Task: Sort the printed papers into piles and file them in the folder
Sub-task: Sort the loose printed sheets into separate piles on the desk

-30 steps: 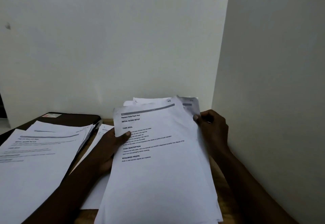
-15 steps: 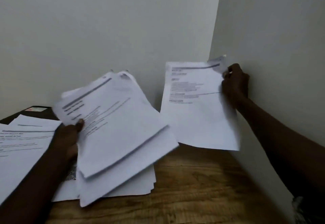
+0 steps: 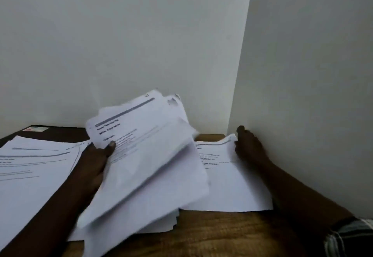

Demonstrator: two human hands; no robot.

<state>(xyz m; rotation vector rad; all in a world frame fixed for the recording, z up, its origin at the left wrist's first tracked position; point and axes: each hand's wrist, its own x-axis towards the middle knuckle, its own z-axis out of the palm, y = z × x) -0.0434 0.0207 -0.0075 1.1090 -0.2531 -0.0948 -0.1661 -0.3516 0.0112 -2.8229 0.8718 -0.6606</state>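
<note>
My left hand (image 3: pixel 96 162) grips a thick sheaf of printed papers (image 3: pixel 145 156) by its left edge, thumb on the top page, and holds it tilted above the wooden table (image 3: pixel 222 234). A single printed sheet (image 3: pixel 228 186) lies flat on the table in the right corner by the wall. My right hand (image 3: pixel 249 145) rests at that sheet's top right corner, fingers pinching its edge. A pile of printed papers (image 3: pixel 30 172) lies at the left, partly on a dark folder (image 3: pixel 60 131). More sheets (image 3: pixel 161 226) lie under the held sheaf.
Two white walls meet in a corner just behind the table; the right wall (image 3: pixel 302 95) runs close along my right arm. A small label (image 3: pixel 35 129) sits on the folder's far left corner. Bare wood shows at the front of the table.
My right hand has brought the single sheet down from the air onto the table by the right wall. My left hand has swung the sheaf back toward the middle.
</note>
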